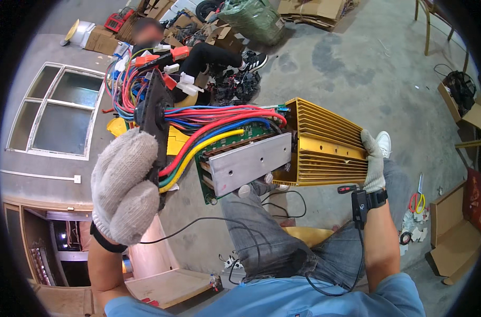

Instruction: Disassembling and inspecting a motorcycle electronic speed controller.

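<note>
My left hand [126, 187], in a grey knit glove, is closed on a black end plate [157, 124] with a bundle of coloured wires running through it. Thick red, blue and yellow cables [200, 153] lead from the plate to a green circuit board [204, 185] that carries a silver metal bar [251, 162]. The board sticks part way out of a gold finned heatsink housing [330, 145]. My right hand [374, 161], gloved too, grips the housing's far right end. White, red and black connectors [185, 84] hang at the wires' loose ends.
Another person [198, 58] sits on the floor beyond, near a heap of black parts [240, 82]. Cardboard boxes and a green wrapped bundle [253, 21] lie behind. Yellow-handled scissors [420, 201] and an open carton [454, 232] are at right. A thin black cable [208, 219] trails across my legs.
</note>
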{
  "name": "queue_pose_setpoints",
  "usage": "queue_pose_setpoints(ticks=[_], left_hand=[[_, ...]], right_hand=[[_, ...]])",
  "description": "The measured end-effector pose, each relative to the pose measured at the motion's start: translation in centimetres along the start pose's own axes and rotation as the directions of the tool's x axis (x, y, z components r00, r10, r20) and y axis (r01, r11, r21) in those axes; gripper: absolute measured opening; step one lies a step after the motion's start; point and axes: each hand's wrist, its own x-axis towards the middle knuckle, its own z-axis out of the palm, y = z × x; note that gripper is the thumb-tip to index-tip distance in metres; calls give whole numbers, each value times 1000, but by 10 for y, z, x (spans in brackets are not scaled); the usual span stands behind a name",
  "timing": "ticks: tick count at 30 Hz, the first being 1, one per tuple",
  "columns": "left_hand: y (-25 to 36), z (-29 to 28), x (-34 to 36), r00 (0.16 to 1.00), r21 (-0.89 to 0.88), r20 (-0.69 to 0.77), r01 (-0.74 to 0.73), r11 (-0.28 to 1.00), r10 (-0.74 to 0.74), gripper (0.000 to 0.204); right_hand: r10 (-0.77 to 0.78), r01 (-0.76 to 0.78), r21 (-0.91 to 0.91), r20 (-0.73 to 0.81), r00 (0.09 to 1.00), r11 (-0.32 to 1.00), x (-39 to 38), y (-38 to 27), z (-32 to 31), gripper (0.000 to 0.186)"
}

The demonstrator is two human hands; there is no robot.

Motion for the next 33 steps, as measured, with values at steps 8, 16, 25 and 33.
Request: queue_pose_setpoints(ticks=[8,16,25,33], left_hand=[[-6,-13,-7,982,32,170,-90,995,83,58],[2,27,39,907,19,61,-419,908,417,44],[3,57,56,879,6,44,-475,880,475,48],[12,76,78,857,-34,23,-513,858,514,53]], right_hand=[[-4,3,-27,-35,999,1000,1,4,1,41],[105,-105,-5,78,991,994,-2,8,-1,46],[105,-104,-16,16,994,994,-4,16,2,48],[60,-60,-1,18,998,998,-6,22,-12,49]])
